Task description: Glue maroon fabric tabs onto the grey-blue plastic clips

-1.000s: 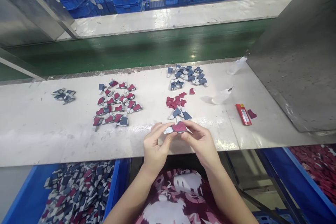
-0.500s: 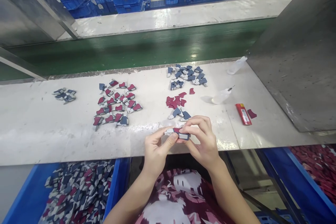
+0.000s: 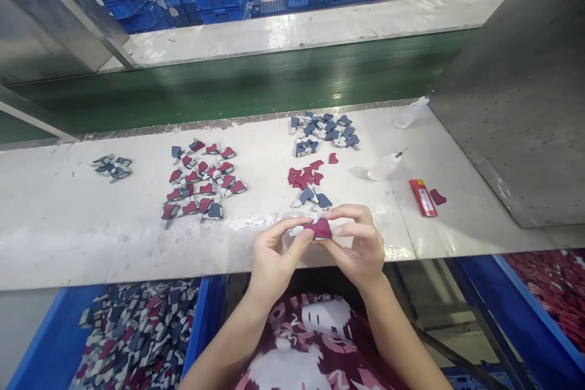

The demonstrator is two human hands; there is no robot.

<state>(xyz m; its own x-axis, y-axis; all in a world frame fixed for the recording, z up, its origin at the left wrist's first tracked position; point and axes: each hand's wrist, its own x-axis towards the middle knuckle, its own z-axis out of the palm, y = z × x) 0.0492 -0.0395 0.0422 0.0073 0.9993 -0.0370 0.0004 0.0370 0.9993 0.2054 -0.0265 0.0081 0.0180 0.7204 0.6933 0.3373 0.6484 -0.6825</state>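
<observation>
Between my two hands, above the table's front edge, is a small plastic part [image 3: 320, 228] with a maroon face and a whitish end. My left hand [image 3: 280, 253] pinches its whitish end between thumb and fingers. On the opposite end, the fingers of my right hand [image 3: 359, 244] close round the part. Just beyond lie a couple of blue-and-white parts [image 3: 313, 197]. Behind them is a small heap of maroon pieces [image 3: 304, 177], and farther back a cluster of blue-and-white parts [image 3: 326, 129]. Left of my hands, many maroon-faced parts [image 3: 203, 180] are spread out.
To the right are two translucent squeeze bottles [image 3: 384, 167], a red-yellow packet [image 3: 423, 198] and a loose maroon piece [image 3: 437, 197]. Blue bins hold mixed parts [image 3: 141, 329] at lower left and maroon pieces [image 3: 548, 292] at lower right. A metal panel [image 3: 516, 103] rises on the right.
The held part has been turned, so its maroon face now shows broadly where its side edge showed before. My right fingers have shifted slightly toward its right end.
</observation>
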